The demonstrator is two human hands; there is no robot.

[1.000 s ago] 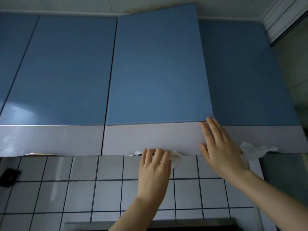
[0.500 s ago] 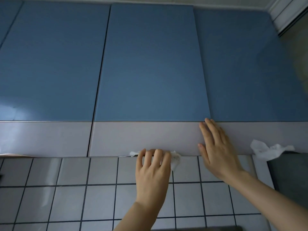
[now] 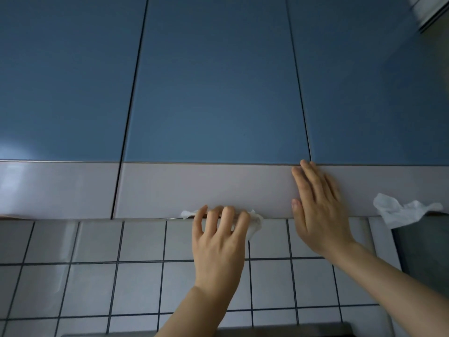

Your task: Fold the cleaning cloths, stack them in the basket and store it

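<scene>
1. The middle cupboard door [image 3: 213,81] is my landmark: blue above, with a pale band [image 3: 204,188] along its bottom. It sits flush with the doors on either side, so I judge the cupboard closed.
2. Below the door runs a white tiled wall [image 3: 85,276].
3. My right hand [image 3: 318,210] lies flat on the door's lower right corner, fingers straight, its grip wide and holding nothing, only pressing.
4. My left hand [image 3: 218,237] is at the door's bottom edge, fingers curled up under it. Its grip touches a scrap of white tissue [image 3: 255,221] caught there; whether it pinches the tissue I cannot tell.
5. A second crumpled white tissue [image 3: 398,211] hangs from under the next door to the right.
6. No basket or cloths show. I judge them stored behind the door, so folding, stacking and storing look done, with only letting go left.
</scene>
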